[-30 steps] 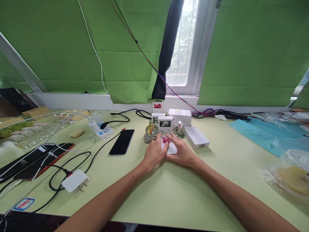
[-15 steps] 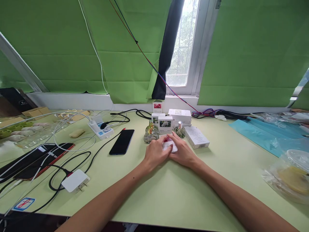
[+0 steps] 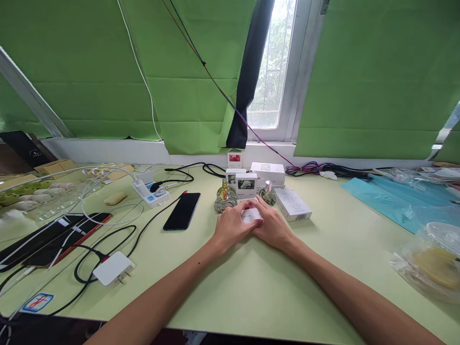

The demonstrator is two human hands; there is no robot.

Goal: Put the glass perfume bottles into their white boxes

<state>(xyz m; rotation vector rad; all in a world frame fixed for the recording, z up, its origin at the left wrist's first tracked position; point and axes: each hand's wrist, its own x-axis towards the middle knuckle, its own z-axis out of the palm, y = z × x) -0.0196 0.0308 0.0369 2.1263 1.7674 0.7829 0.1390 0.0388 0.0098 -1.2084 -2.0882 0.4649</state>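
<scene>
Clasping a small white cardboard box (image 3: 251, 215) from both sides, left hand (image 3: 231, 227) and right hand (image 3: 273, 226) have fingers closed on its edges (light, crushable, I'd judge).

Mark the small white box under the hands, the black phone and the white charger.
small white box (image 3: 250, 215), head view, on its top face showing between the fingers
black phone (image 3: 182, 217), head view, on the middle of its dark screen
white charger (image 3: 112, 269), head view, on its flat top
</scene>
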